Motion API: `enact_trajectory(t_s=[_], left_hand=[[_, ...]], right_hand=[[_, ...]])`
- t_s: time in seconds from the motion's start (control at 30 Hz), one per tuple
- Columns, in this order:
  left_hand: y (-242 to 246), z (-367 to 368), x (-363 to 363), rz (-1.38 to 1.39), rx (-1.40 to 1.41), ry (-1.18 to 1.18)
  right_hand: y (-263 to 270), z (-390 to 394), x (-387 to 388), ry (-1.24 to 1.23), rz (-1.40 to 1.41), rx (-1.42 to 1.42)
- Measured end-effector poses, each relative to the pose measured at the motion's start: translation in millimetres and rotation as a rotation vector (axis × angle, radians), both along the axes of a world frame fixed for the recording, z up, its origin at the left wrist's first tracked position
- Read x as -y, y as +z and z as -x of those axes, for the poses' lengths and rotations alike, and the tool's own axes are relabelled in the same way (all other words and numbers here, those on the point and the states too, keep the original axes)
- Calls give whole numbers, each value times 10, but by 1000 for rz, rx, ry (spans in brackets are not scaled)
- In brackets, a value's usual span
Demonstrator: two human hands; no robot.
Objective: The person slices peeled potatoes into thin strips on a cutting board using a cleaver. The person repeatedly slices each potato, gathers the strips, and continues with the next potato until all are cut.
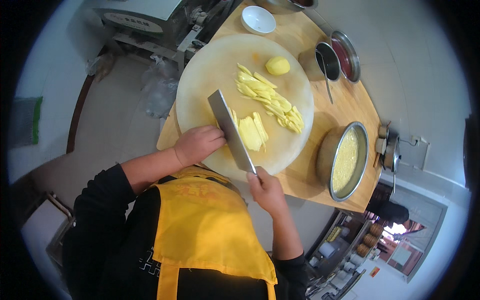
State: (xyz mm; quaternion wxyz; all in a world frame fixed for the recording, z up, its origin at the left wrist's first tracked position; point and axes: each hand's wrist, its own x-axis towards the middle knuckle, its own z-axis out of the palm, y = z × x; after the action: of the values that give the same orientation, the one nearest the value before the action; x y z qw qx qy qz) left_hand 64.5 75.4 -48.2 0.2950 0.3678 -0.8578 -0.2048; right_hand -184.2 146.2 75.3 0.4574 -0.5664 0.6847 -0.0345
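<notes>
My right hand (267,190) grips the handle of a Chinese cleaver (231,131), whose broad blade slants across a round white cutting board (195,75). On the blade's left side, my left hand (200,144) has its fingers curled down close to the steel. A thin yellow edge shows by those fingers; the piece of peeled potato under them is mostly hidden. Just right of the blade lie fresh potato slices (250,133). A longer heap of cut potato strips (268,93) spreads over the board's right half. One whole peeled potato (278,65) rests near the far edge.
The board sits on a wooden table (300,183). To the right stands a metal basin (348,161) of yellowish contents. Farther back are a metal pot with a ladle (328,62), a tilted metal bowl (347,56) and a white bowl (258,20). A machine (135,18) stands at the left.
</notes>
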Motion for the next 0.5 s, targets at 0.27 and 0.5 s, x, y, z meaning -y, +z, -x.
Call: enact_trajectory(t_s=[0.27,0.5], left_hand=[[230,-259,169,-145,-258,216],[789,-65,640,40,-216,-252]], right_hand=[[344,61,-308,116,608,-495],[63,34,-541,204,804,-811]])
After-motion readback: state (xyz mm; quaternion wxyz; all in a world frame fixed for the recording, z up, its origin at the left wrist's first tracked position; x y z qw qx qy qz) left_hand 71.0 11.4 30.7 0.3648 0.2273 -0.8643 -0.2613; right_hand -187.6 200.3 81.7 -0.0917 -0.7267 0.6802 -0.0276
